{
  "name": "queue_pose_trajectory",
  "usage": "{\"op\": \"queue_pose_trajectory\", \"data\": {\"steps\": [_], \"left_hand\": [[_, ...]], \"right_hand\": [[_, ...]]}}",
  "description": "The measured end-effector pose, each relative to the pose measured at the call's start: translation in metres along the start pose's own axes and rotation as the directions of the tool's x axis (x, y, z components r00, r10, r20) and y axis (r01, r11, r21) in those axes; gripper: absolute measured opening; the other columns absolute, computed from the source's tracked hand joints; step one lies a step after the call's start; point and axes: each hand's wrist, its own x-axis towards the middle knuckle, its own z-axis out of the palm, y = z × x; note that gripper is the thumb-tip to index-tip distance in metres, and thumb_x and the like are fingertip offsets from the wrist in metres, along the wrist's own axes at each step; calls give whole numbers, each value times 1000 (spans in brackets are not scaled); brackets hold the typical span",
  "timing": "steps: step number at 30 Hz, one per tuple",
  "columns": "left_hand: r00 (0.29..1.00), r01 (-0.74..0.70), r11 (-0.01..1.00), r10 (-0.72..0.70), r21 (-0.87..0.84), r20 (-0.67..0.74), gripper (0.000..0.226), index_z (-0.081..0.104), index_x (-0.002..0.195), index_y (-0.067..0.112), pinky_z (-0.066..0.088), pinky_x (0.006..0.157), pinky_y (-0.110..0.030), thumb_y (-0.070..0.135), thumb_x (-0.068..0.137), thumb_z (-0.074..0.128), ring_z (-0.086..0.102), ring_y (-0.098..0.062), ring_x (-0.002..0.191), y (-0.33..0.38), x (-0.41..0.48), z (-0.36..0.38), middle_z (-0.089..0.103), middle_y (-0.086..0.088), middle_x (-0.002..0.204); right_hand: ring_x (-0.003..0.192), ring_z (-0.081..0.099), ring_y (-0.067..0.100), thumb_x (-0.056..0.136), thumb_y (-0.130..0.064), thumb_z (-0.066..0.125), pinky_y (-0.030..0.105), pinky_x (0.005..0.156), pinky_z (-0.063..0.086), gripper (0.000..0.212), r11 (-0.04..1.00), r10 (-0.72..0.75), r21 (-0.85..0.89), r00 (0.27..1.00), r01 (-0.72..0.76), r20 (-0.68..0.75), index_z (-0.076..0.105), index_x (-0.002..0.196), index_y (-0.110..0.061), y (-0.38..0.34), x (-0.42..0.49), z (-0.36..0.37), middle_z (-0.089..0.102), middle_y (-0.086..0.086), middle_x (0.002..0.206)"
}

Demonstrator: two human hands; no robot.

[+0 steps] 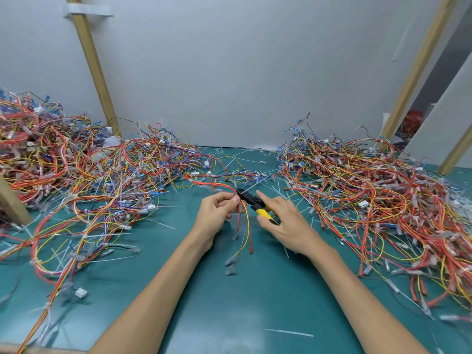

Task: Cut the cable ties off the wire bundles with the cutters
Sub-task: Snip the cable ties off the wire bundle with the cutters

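While the left hand (217, 213) pinches the wire bundle (248, 227) mid-desk, the right hand (286, 222) has its grip curled round the yellow-handled cutters (252, 201), nose at a white cable tie (251, 187); green desk (229, 302) shows between the left heap (76, 169) and right heap (370, 187).

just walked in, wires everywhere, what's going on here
A person works at a green table between two wire piles. The left hand pinches a small bundle; the right hand grips yellow-handled cutters, their tip at the bundle by that hand. Whether a tie is being cut is too small to tell. Loose ties litter the table.
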Motion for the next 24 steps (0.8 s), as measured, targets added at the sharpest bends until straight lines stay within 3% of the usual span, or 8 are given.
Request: {"op": "queue_pose_trajectory", "data": {"steps": [5, 8, 13, 17, 24], "left_hand": [[1000, 4, 1000, -4, 16, 10, 13, 67, 92, 8, 39, 66, -23, 16, 96, 58, 63, -7, 73, 1, -1, -2, 69, -4, 77], [1000, 11, 1000, -11, 1, 28, 16, 66, 82, 12, 37, 64, -24, 15, 95, 58, 61, -5, 69, 3, 0, -3, 67, -1, 72], [998, 19, 998, -15, -57, 69, 20, 63, 76, 9, 34, 59, -23, 10, 95, 57, 56, -6, 60, 6, -1, -3, 62, 0, 65], [996, 10, 999, -7, -35, 94, 21, 62, 75, 8, 33, 56, -21, 9, 96, 56, 57, -6, 58, 6, -3, -2, 62, -2, 64], [994, 16, 1000, -14, -23, 109, 21, 61, 76, 8, 32, 57, -23, 9, 96, 56, 57, -6, 57, 7, -4, -2, 62, -2, 65]], "right_hand": [[104, 41, 21, 98, -36, 49, 32, 98, 32, 60, 992, -47, -116, 998, 42, -42, 27, 153, -26, -3, -1, 3, 48, -2, 109], [98, 43, 21, 98, -34, 49, 33, 95, 35, 53, 982, -98, -170, 989, 78, -113, 38, 148, -21, -10, -2, 5, 52, 0, 102], [79, 49, 19, 96, -43, 51, 35, 71, 42, 31, 988, -84, -142, 975, 56, -204, 60, 116, -21, -20, -5, 8, 54, -4, 80], [69, 51, 22, 91, -46, 58, 37, 62, 42, 26, 988, -23, -154, 979, -9, -205, 58, 87, -21, -18, -6, 5, 55, -4, 71], [75, 50, 22, 86, -34, 58, 34, 61, 40, 12, 978, -8, -208, 982, -32, -188, 54, 90, -24, -16, -6, 1, 54, -5, 77]]}}
